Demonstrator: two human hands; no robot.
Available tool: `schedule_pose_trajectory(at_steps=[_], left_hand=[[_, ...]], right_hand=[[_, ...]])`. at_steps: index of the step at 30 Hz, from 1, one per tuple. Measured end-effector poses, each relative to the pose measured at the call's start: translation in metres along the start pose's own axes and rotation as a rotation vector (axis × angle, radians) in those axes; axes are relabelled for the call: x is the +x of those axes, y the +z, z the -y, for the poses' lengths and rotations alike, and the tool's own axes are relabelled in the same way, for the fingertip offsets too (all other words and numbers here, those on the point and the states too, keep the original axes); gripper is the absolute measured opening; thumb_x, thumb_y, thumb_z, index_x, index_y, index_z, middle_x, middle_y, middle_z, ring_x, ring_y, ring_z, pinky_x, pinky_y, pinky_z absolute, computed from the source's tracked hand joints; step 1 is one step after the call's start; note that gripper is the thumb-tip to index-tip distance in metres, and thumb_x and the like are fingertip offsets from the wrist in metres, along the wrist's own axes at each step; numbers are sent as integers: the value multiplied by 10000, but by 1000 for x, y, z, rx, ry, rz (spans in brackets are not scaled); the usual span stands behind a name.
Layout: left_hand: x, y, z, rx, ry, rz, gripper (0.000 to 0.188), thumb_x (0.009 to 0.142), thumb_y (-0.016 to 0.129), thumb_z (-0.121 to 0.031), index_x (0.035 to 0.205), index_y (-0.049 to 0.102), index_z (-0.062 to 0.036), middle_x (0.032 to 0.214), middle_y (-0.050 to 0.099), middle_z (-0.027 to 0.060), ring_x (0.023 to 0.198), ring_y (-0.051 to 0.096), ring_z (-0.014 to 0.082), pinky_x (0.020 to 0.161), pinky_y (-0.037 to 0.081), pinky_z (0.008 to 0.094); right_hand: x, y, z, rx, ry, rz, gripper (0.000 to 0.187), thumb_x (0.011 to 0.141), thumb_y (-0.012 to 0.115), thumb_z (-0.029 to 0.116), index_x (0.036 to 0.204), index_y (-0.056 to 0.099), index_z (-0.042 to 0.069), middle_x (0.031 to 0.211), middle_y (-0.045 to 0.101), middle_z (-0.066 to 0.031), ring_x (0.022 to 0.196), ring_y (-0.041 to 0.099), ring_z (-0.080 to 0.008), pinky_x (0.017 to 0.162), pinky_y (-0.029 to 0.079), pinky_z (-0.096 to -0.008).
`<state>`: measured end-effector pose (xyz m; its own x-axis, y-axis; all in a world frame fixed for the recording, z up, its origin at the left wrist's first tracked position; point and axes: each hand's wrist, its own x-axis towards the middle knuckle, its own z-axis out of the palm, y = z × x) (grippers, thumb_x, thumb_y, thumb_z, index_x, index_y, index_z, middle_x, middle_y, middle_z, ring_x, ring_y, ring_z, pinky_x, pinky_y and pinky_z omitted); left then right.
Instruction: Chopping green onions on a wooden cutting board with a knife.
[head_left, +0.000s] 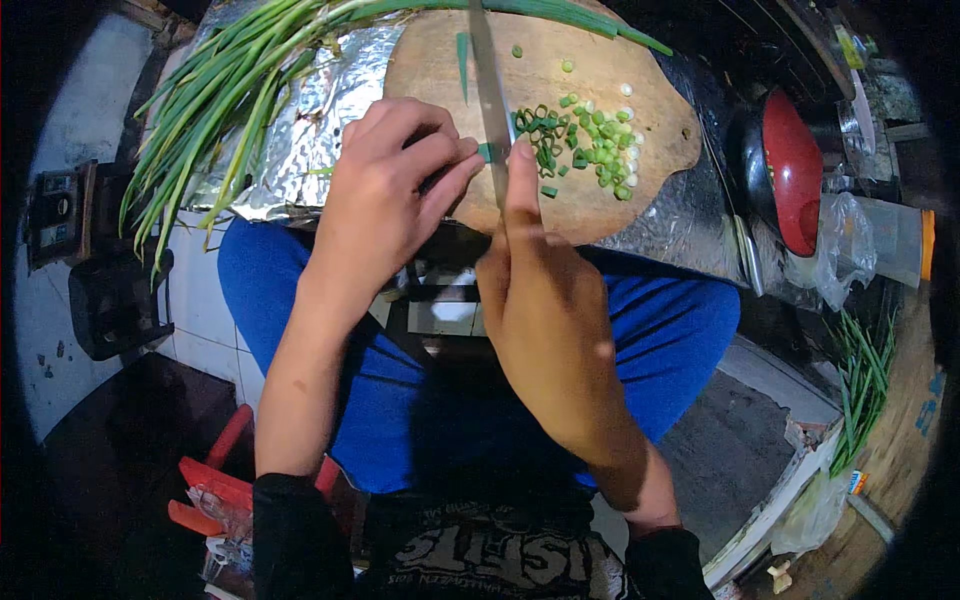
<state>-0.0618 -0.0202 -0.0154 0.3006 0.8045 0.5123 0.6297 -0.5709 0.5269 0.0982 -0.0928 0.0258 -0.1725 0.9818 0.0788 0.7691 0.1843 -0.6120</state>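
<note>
My right hand point(540, 290) grips a knife point(489, 85), its forefinger stretched along the blade, which points away from me across a round wooden cutting board point(430, 65). Just left of the blade, the fingers of my left hand point(400, 180) are curled closed on a short green end of scallion point(485, 152). Chopped scallion rings point(605, 145), dark green to white, lie in a loose pile right of the knife. A loose strip of scallion leaf point(462, 65) rests near the board's upper left. The knife's handle is hidden inside my right hand.
Long whole scallions point(230, 85) spread over foil point(340, 85) at the left and along the board's far edge. To the right stand a red and black pan point(790, 175) and a clear plastic bag point(848, 250). More scallions point(865, 370) lie at far right. Red plastic point(215, 480) shows lower left.
</note>
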Motion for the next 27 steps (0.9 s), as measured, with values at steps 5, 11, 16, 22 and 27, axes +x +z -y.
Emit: schedule_pose_trajectory(at_steps=[5,11,16,22,27], left_hand=[[0,-9,-5,13,-12,50,152,803,783,-89,941,739,-41,980,631,73,965,609,281,825,456,377],[1,-13,1,-10,-43,75,236,779,790,-20,1014,778,-31,957,672,88,921,626,281,822,508,361],[1,-9,6,-78,-41,15,159,778,804,-72,932,768,-55,915,659,70,880,624,294,756,503,401],[0,-9,6,-45,-40,65,138,793,799,-96,921,765,-57,947,658,69,925,619,286,774,473,397],[2,-14,5,-35,-44,106,147,803,792,-107,935,759,-51,970,656,65,959,613,286,809,452,400]], right_hand=[[18,8,-4,15,9,-54,722,931,569,-23,1578,247,-30,731,647,-232,654,673,-400,619,519,-468],[3,-3,-6,126,48,-106,653,954,581,6,1560,337,-3,739,638,-232,623,673,-358,607,529,-409],[-5,-11,-5,110,-24,-80,636,956,585,-1,1555,369,19,753,639,-229,625,674,-343,610,532,-401],[-8,-7,-8,78,-8,-31,659,954,580,-17,1566,339,22,765,648,-221,661,684,-357,625,534,-419],[-3,0,-1,-26,-42,-41,671,945,576,-16,1557,300,-40,781,660,-224,694,688,-376,641,535,-436]])
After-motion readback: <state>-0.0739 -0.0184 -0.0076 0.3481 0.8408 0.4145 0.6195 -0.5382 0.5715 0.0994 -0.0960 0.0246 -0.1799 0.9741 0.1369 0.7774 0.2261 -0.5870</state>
